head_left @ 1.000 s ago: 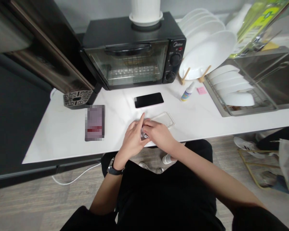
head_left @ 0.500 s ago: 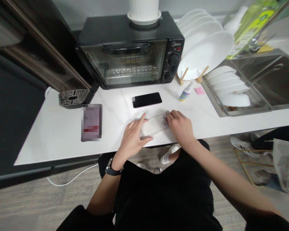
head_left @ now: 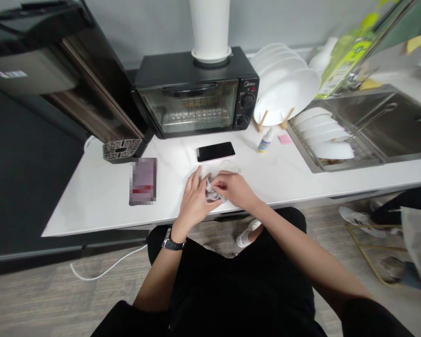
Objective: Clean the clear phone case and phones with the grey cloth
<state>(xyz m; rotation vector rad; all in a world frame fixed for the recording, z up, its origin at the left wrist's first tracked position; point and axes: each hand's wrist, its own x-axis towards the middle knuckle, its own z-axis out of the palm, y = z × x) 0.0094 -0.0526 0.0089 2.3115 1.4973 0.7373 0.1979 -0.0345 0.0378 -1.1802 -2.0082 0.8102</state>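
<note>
On a long white counter with faint gray lines, a clear phone case lies near the front edge, partly hidden under two hands. The left hand is at the case's left end, with its fingers and thumb spread apart. The right hand has its fingers bunched close, pinching a crumpled white wipe over the case; cloth or paper, I cannot tell which.

Just past the hands is a black phone, lying flat. To its right stand a little spray bottle and, beside that, a pink paper square. Off to the left lies a dark flat thing, too blurry to make out.

At the back sits a black toaster oven with a white pot on top. White plates lean next to it. White bowls rest in a rack at the metal sink. A tall dark machine stands at the left. Below, the floor is grayish brown, with a white cord curling on it.
</note>
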